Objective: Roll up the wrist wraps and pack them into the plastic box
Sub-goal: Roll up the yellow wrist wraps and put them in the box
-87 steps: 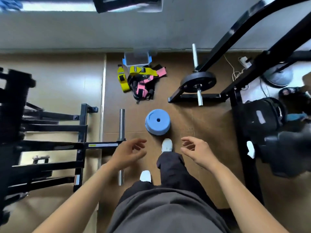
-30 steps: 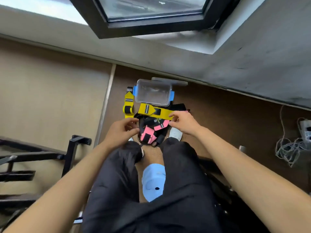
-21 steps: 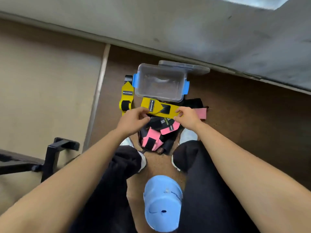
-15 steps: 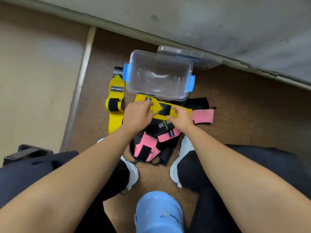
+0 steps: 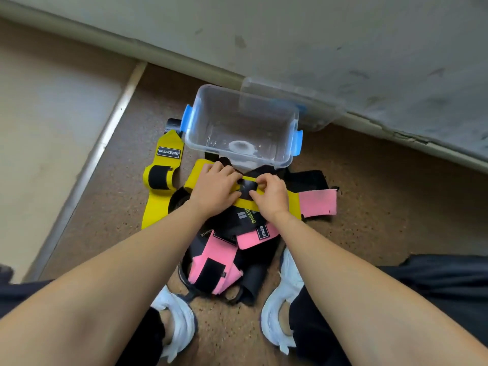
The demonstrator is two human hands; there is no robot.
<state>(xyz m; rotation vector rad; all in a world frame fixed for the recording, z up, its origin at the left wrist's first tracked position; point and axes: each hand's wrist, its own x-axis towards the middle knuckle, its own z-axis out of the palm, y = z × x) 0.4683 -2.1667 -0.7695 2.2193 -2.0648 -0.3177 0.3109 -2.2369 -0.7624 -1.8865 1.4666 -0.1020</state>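
On the brown speckled floor mat point(image 5: 369, 207), close to the foot of a grey wall point(image 5: 317, 35), a clear plastic box point(image 5: 196, 120) stands upright and open, a blue latch point(image 5: 298, 142) on each short side, and its clear lid point(image 5: 317, 107) leans behind it against the wall. Just in front of the box's near wall lies a loose pile of wrist wraps, all of them outside the box. A yellow wrist wrap point(image 5: 291, 202) lies flat across the top of the pile, and both hands are on it. The left hand point(image 5: 215, 188) covers its left part with fingers curled down onto the fabric. The right hand point(image 5: 272, 196) sits just beside it, thumb and fingers bent in a pinch at the edge of the black fastening patch point(image 5: 247, 187) between the two hands. Past the yellow wrap's right end a pink wrap end point(image 5: 318, 203) lies flat on the mat. Under the hands lie black wraps point(image 5: 244, 217) with lettering, and a folded pink wrap point(image 5: 211, 262) lies nearer the person. A second yellow wrap point(image 5: 158, 204) lies apart to the left of the box, partly folded, with a black label. Two white shoes point(image 5: 177, 315) stand either side of the pile's near end
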